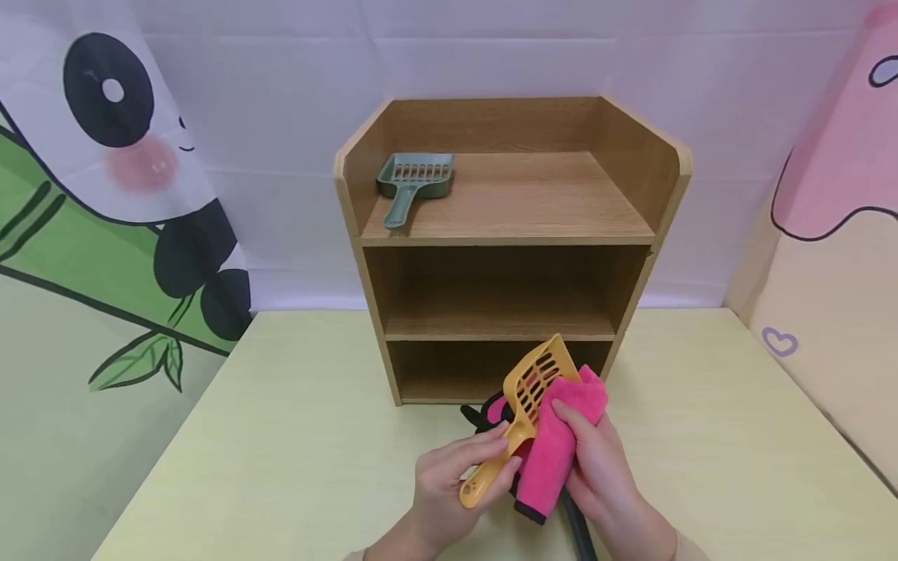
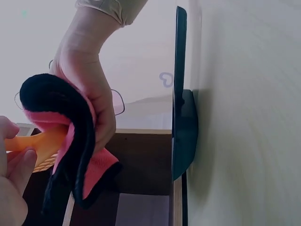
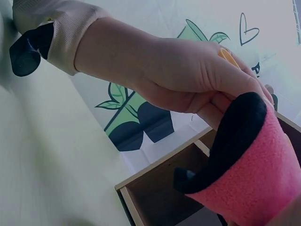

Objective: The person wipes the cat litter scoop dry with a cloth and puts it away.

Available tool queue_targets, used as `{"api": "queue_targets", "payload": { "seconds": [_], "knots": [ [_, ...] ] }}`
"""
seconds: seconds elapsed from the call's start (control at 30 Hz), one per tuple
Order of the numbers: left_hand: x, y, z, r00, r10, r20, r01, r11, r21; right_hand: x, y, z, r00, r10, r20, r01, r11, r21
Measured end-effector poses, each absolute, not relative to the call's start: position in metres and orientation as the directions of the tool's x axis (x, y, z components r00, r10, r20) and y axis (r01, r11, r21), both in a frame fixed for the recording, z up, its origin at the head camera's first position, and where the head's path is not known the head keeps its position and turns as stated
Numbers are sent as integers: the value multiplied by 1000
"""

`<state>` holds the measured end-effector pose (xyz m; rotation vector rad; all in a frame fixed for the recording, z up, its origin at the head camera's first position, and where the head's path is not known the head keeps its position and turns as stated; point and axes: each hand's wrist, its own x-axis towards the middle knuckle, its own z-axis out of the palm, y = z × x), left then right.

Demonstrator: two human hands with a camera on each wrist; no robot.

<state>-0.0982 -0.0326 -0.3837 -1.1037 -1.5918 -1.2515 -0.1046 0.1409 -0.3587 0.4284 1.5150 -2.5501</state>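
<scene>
My left hand [image 1: 452,479] pinches the handle of a yellow slotted litter scoop [image 1: 542,375], whose head tilts up and away. My right hand [image 1: 605,467] grips a bright pink cloth [image 1: 554,448] with black edging, thumb on top, and the cloth lies against the scoop's right side. In the left wrist view the cloth [image 2: 96,176] folds around part of the scoop [image 2: 44,143]. Beneath the hands, a dark litter scoop [image 2: 186,132] lies on the table; in the head view mostly its dark handle [image 1: 578,526] shows, the rest hidden by the cloth and hands.
A wooden shelf unit [image 1: 508,241] stands behind the hands on the pale yellow table [image 1: 281,452]. On its top board at the left, a grey-green slotted scoop [image 1: 401,206] rests in a matching tray [image 1: 443,189]. Cartoon-printed cloth hangs behind.
</scene>
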Motion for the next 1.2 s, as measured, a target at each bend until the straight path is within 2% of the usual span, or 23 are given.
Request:
{"api": "queue_targets", "payload": {
  "seconds": [0.13, 0.43, 0.53, 0.67, 0.8, 0.97, 1.2],
  "knots": [
    [-100, -36, -380, -250, 156, 956, 959, 173, 223, -105, 146, -354, -948, 35, -318, 266, -465, -844],
    [-103, -51, -358, -157, 134, 978, 980, 142, 138, -101, 154, -340, -951, 30, -306, 260, -458, -850],
    [-100, -56, -348, -196, 103, 975, 978, 96, 186, -101, 162, -335, -957, 40, -288, 233, -489, -841],
    [-97, -65, -330, -275, 32, 961, 960, -44, 276, -101, 176, -328, -963, 62, -261, 185, -550, -814],
    [-103, -71, -306, -291, -34, 956, 951, -115, 285, -101, 184, -324, -975, 47, -216, 146, -592, -792],
    [-117, -74, -275, -302, -80, 950, 953, 4, 303, -99, 185, -324, -980, 13, -197, 151, -594, -790],
    [-141, -67, -247, -284, -135, 949, 926, 218, 308, -99, 181, -325, -975, 3, -223, 182, -566, -804]
  ]
}}
